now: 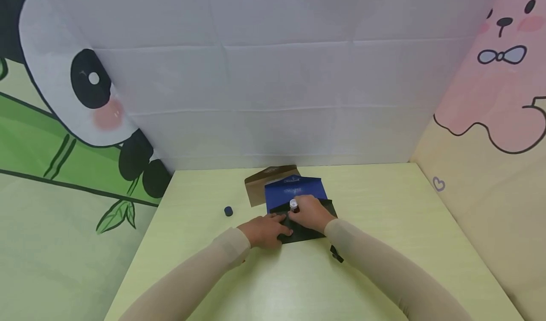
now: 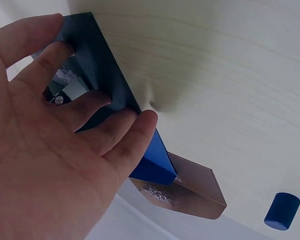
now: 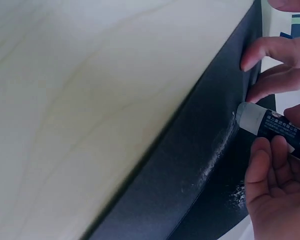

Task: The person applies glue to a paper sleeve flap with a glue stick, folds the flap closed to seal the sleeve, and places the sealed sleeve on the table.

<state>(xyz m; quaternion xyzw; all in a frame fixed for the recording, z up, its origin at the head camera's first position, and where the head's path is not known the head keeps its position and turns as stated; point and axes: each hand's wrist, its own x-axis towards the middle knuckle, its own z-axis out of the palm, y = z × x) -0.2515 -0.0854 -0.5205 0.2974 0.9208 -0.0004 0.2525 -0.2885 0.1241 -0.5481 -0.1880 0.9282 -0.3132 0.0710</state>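
My right hand (image 1: 313,213) grips a glue stick (image 3: 275,126) with a dark printed label. In the right wrist view its white tip touches a black envelope (image 3: 155,185), where whitish smears run along the paper near the fold. The fingers of my left hand (image 1: 265,231) are spread and rest on the left part of the same envelope. A blue envelope (image 1: 294,191) lies just behind the black one, its flap at the far side. Behind that is a brown envelope (image 1: 256,189), partly covered by the blue one.
A small dark blue cap (image 1: 228,211) stands on the pale wood-grain table (image 1: 192,245), left of the envelopes. A white sheet (image 1: 277,74) hangs behind the table's far edge. Cartoon-printed panels (image 1: 482,122) flank both sides.
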